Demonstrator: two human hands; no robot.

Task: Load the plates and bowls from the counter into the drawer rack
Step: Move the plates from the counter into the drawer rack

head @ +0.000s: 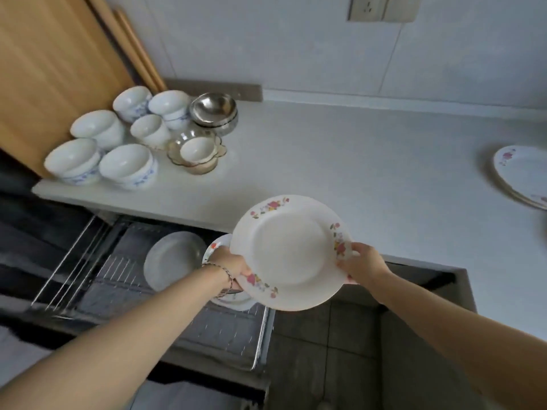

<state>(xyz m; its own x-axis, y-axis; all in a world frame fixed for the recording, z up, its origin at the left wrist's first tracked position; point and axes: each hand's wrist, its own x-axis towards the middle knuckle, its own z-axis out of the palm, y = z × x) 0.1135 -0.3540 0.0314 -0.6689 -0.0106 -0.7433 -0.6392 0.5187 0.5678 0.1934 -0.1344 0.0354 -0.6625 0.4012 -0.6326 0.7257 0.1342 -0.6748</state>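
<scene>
A wooden board (50,72) leans against the wall beneath a socket (368,8).

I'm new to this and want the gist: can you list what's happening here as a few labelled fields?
held: floral plate, gripped at its edges by left hand and right hand
rack: pulled out, holds a plain plate and another floral one behind the left hand
counter: white bowls, steel bowls, plates at right
</scene>
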